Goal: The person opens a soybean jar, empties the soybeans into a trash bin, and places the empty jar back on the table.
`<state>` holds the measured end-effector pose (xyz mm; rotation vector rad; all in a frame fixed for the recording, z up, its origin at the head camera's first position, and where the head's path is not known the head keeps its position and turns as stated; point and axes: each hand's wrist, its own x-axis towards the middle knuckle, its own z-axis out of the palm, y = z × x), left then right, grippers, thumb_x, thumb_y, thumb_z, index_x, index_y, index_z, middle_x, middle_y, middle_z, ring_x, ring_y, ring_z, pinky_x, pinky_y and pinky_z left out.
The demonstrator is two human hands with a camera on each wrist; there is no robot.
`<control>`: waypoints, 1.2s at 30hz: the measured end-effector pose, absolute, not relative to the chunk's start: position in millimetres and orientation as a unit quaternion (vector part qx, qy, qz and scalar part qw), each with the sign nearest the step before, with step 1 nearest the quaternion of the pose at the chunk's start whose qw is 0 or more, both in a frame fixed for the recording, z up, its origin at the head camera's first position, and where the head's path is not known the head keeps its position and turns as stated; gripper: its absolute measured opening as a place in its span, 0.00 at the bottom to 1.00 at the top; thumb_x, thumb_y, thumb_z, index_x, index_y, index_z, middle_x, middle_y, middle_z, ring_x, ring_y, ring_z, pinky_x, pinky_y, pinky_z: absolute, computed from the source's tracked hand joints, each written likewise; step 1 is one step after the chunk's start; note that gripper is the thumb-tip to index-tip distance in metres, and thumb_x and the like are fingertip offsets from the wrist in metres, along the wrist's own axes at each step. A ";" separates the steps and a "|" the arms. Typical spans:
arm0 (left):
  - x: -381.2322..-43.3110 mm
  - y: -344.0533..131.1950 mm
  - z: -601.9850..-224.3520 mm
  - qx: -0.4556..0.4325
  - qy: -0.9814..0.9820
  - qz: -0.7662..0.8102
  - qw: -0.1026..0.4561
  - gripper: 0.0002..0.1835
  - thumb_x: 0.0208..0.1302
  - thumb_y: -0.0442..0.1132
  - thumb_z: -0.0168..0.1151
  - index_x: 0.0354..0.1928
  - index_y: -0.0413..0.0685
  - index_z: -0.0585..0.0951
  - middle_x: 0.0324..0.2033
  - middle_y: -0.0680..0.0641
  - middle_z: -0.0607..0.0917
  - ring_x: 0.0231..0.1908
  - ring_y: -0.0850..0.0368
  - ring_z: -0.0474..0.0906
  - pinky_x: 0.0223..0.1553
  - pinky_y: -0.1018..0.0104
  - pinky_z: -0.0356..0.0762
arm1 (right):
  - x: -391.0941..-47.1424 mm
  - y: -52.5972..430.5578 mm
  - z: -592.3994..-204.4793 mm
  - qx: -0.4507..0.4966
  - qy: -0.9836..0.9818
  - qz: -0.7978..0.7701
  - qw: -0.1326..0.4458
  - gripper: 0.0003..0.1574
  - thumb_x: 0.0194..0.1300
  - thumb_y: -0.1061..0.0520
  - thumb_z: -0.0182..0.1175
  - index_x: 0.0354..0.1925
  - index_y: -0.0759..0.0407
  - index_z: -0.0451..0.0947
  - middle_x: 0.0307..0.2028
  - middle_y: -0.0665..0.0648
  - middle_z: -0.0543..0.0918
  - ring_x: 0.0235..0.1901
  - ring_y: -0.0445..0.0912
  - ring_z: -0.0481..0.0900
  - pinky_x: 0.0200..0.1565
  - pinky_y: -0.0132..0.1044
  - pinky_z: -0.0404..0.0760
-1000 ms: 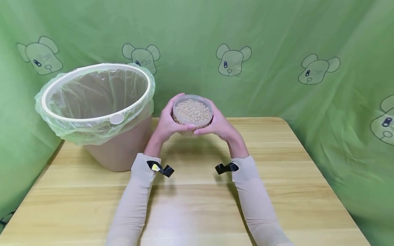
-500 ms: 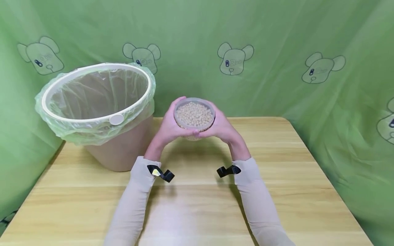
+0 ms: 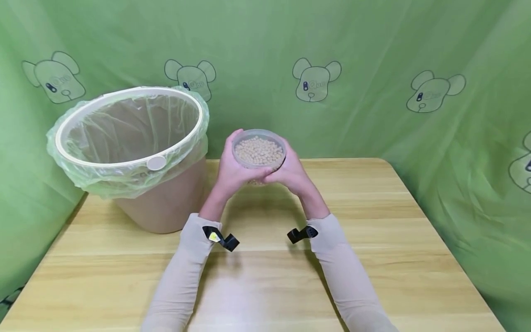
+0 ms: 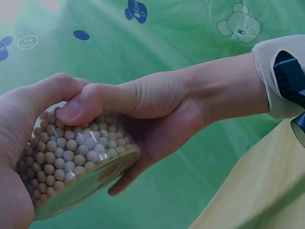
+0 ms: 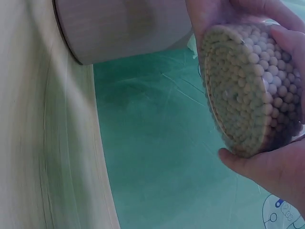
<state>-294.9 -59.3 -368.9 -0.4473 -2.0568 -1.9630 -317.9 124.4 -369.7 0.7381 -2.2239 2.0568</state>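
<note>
A clear round plastic tub filled with small beige balls is held up above the table between both hands. My left hand grips its left side, fingers wrapped toward the back and thumb across the near side. From the right, my right hand grips it the same way, and the two thumbs meet at the front. In the left wrist view the tub is tilted, its flat base partly showing. The right wrist view shows the base of the tub and balls packed against the wall. Some fingertips are hidden behind the tub.
A large light-brown trash bin stands on the left of the wooden table. A pale green bag lines it, folded over under a white rim ring. A green curtain with bear drawings surrounds the table.
Both hands dipped slightly with the tub, then shifted a little left and back up. The thumbs, slightly apart before, now overlap at the front. The bin stays in place.
</note>
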 end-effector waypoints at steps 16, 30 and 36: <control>-299.9 -88.2 -361.1 -0.305 -0.647 -0.698 -0.017 0.63 0.38 0.36 0.85 0.78 0.52 0.58 0.70 0.41 0.70 0.66 0.47 0.70 0.70 0.47 0.68 | -322.3 147.4 -358.1 0.362 -0.695 0.619 -0.050 0.74 0.30 0.72 0.79 0.75 0.58 0.58 0.68 0.63 0.70 0.65 0.54 0.71 0.70 0.49 0.70; -293.8 -70.8 -363.5 -0.234 -0.678 -0.691 0.091 0.60 0.38 0.30 0.83 0.76 0.53 0.60 0.67 0.44 0.74 0.65 0.49 0.72 0.70 0.50 0.69 | -320.9 141.0 -357.6 0.343 -0.696 0.631 -0.014 0.71 0.32 0.70 0.81 0.74 0.51 0.61 0.66 0.58 0.72 0.64 0.54 0.73 0.69 0.51 0.72; -293.6 -65.8 -364.3 -0.221 -0.662 -0.704 0.130 0.62 0.39 0.47 0.86 0.77 0.52 0.59 0.69 0.47 0.72 0.66 0.49 0.71 0.70 0.48 0.70 | -320.6 140.6 -359.1 0.322 -0.708 0.628 0.007 0.69 0.33 0.70 0.81 0.73 0.52 0.62 0.67 0.58 0.71 0.64 0.52 0.72 0.68 0.51 0.73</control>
